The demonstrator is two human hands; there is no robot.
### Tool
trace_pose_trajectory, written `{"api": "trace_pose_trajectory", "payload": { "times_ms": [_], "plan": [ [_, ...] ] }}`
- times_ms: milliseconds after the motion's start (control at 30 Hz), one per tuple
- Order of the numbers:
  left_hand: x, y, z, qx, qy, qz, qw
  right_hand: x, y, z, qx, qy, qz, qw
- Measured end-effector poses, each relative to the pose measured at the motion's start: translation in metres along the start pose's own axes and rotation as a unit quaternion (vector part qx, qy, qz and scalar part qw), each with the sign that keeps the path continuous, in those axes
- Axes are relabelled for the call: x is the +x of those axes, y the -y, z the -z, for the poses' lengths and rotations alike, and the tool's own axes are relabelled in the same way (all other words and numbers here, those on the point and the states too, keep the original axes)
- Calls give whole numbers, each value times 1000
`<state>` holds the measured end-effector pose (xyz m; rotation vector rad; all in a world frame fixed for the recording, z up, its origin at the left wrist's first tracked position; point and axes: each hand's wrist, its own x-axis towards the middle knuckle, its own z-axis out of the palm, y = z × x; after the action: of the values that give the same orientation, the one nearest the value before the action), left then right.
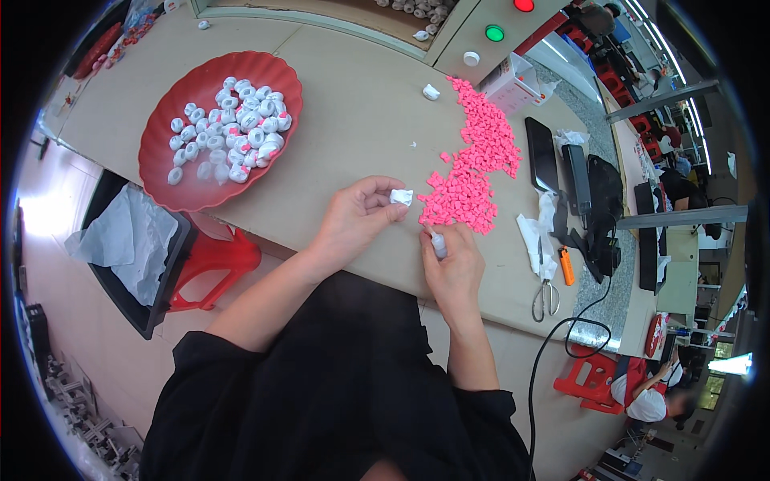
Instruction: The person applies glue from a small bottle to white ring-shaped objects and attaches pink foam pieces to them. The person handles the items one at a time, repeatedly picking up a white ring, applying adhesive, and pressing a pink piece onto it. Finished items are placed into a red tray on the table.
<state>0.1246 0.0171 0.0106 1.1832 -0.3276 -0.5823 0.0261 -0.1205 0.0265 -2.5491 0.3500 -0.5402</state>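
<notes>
Fingers of the left hand (353, 216) are pinched together on a small white piece (402, 196), the gap between them no wider than the piece itself. To their right and a little nearer the body, the fingers of the right hand (457, 266) are curled closely around a small whitish bottle (439, 245), its narrow tip pointing away from the body; whether that tip touches anything is too small to tell. The two hands are apart from each other, both over the tabletop (345, 104). Just beyond the right fingers begins a heap of pink pieces (461, 192), which stretches away from them toward a white box (510, 86), with a few loose bits on the side facing the left fingers. Another white piece (431, 93) lies well beyond the left fingers, just left of the heap's far end. Well to the left of the left fingers and farther off, a red bowl (274, 74) with a scalloped rim holds many round white pieces (245, 120), some showing pink. To the right of the right fingers, past the heap, lie a dark phone (540, 152), scissors (546, 301) and an orange cutter (566, 266). Below tabletop level, left of the left fingers, are a red stool (215, 264) and a black tray (167, 282) with white sheets (132, 236)
</notes>
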Motion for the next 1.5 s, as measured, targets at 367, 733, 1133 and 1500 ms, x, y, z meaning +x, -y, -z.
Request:
{"api": "trace_pose_trajectory", "payload": {
  "times_ms": [367, 733, 1133, 1500],
  "plan": [
    [0, 1, -1, 6, 13, 1, 1000, -2, -13, 3, 88, -9, -11, 996],
    [0, 1, -1, 5, 15, 1, 1000, 1, -11, 12, 33, 51, -19, 998],
    [-2, -3, -5, 59, 86, 4, 995, 8, -7, 13, 410, 49, -175, 894],
    [-3, 0, -4, 32, 85, 5, 996, 9, 12, -7, 462, 4, -184, 868]
  ]
}}
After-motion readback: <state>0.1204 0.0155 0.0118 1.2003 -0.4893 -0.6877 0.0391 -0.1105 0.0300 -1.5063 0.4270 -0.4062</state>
